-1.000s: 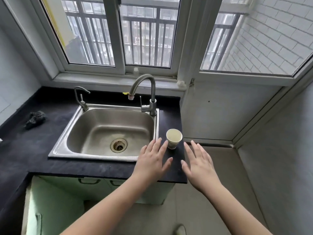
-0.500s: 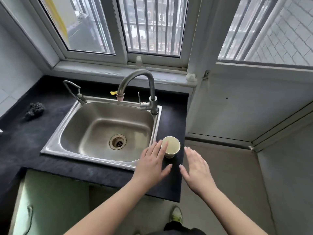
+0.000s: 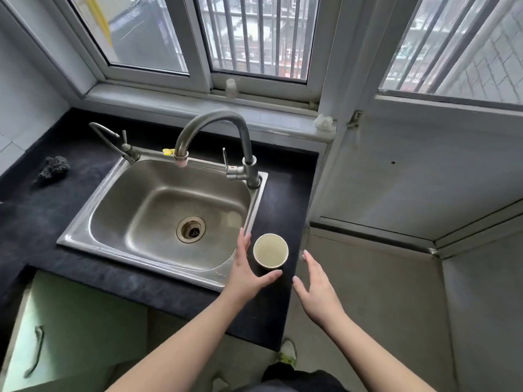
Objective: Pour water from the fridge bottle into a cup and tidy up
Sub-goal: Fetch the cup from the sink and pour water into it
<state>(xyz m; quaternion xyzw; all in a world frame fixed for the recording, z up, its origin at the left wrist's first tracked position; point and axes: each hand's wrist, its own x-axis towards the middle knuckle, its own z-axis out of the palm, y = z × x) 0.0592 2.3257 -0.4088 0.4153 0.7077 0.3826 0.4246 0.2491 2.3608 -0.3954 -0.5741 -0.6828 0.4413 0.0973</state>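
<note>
The left hand (image 3: 245,271) has closed in on the cup (image 3: 270,251) over the last second, fingers straight along its sink side, thumb just under it, spread wide and gripping nothing. The right hand (image 3: 318,290) hangs open just past the cup's other side. The cup stands upright beside the sink (image 3: 256,205), looking empty. A pickup looks imminent; no bottle in sight.
</note>
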